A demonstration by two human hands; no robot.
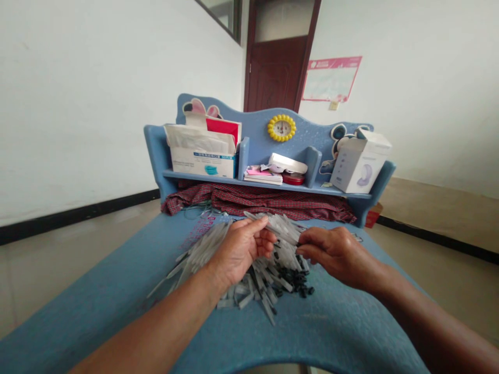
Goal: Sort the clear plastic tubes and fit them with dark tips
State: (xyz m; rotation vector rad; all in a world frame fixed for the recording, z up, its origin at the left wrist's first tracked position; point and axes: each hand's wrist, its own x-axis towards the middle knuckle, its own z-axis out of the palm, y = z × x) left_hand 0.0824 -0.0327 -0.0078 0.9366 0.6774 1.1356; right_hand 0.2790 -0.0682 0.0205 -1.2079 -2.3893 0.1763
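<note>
My left hand (242, 248) is curled around a bundle of clear plastic tubes (281, 228) that fans out to the right. My right hand (332, 251) pinches the near end of one tube in that bundle, its fingertips meeting at the bundle. Below both hands lies a heap of clear tubes (202, 249) spread across the blue desk (117, 296), with small black caps (300, 284) scattered beside it.
A red plaid cloth (273, 201) lies under the blue shelf (268, 184) at the desk's back. The shelf holds a box of masks (202, 161), booklets, a white box (360, 162) and a yellow clock (281, 128). A brown door (276, 72) stands behind.
</note>
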